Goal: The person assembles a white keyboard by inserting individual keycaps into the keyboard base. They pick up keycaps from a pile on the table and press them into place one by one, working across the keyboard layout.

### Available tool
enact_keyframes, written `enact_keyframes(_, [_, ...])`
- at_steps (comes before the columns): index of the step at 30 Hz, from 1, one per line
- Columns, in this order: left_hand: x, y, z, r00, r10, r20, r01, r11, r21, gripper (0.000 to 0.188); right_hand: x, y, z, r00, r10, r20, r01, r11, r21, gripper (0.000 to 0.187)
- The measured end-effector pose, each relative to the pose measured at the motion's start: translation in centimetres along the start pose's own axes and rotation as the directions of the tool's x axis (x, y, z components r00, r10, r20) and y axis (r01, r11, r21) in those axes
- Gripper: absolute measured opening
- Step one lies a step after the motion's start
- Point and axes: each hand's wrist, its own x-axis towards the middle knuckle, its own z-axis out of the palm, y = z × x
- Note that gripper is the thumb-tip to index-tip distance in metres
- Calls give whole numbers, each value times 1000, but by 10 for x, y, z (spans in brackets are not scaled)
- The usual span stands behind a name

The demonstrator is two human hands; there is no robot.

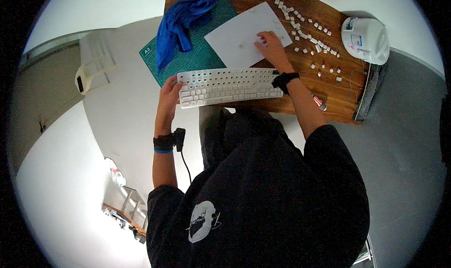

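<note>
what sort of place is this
Probably a small workspace, at home or in an office: there is a wooden desk, a green cutting mat and a white keyboard with some keys missing.

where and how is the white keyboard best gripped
Probably by its two short ends, one hand from each side: the keyboard is long and narrow, with keycaps and open slots across its top. The left hand is at its left end.

The white keyboard (225, 95) (its top rows bare) touches the left hand (170, 92); loose white keys (302, 35) lie right of the right hand (272, 47).
</note>
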Motion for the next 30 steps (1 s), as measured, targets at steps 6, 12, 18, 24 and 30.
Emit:
enact_keyframes(6, [9, 10, 15, 998, -19, -58, 19, 1000, -5, 36, -20, 31, -24, 954, 67, -292, -131, 969, -208, 25])
enact_keyframes(12, [40, -3, 14, 999, 26, -43, -26, 1000, -17, 29, -15, 42, -24, 959, 117, -258, -154, 980, -127, 22])
enact_keyframes(18, [68, -8, 22, 999, 32, -23, -30, 998, 58, 27, -15, 48, -32, 952, 222, -213, -243, 967, -76, 24])
enact_keyframes(24, [86, -27, 23, 989, 150, -6, -147, 976, 161, 29, -24, 45, -34, 960, 132, -246, -152, 987, -62, 21])
enact_keyframes(30, [98, -30, 32, 987, 159, 11, -157, 962, 222, 29, -39, 20, -41, 946, 279, -168, -258, 957, 136, 20])
